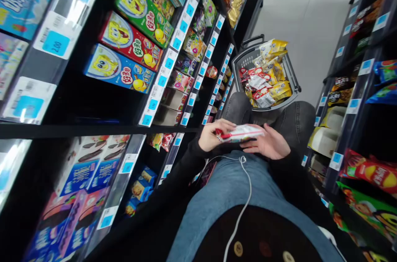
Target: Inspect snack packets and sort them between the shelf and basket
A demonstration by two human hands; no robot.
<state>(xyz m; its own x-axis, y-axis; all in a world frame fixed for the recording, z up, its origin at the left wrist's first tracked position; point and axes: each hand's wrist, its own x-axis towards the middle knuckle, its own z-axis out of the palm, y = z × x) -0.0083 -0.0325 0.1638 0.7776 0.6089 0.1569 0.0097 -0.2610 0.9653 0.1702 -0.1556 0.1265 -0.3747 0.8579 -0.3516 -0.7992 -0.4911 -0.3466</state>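
Both my hands hold a flat red and white snack packet point(240, 133) in front of my body. My left hand point(212, 134) is closed on the packet's left end, fingers curled over its top. My right hand point(269, 143) lies under the packet's right part, palm up, fingers stretched along it. Just beyond my knees a grey shopping basket point(294, 85) stands on the floor. Several red and white packets point(256, 85) and yellow packets point(273, 67) fill it.
Black shelving on the left carries cartoon snack boxes point(130, 45) and blue price tags point(169, 63). Another shelf unit on the right holds chip bags point(370, 171). A white cable point(245, 196) hangs down my front. Pale floor point(310, 1) lies beyond the basket.
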